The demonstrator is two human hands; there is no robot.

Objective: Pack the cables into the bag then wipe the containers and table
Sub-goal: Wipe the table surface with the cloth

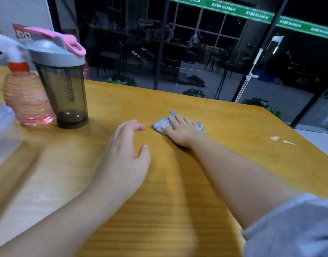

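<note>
while right hand (181,130) presses flat on cloth (160,125), left hand (124,149) hovers, fingers curled

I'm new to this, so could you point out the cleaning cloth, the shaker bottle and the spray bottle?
grey cloth (160,125): head view, exposed left edge.
shaker bottle (70,93): head view, smoky body.
pink spray bottle (27,101): head view, ribbed body.

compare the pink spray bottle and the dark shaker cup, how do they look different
The spray bottle is clear pink with a ribbed, rounded body; the shaker cup is smoky dark with smooth, straight walls. The spray bottle has a white trigger head on an orange collar; the shaker cup has a grey lid with a pink loop. The shaker cup stands taller. Both stand upright, side by side, on the table.
</note>
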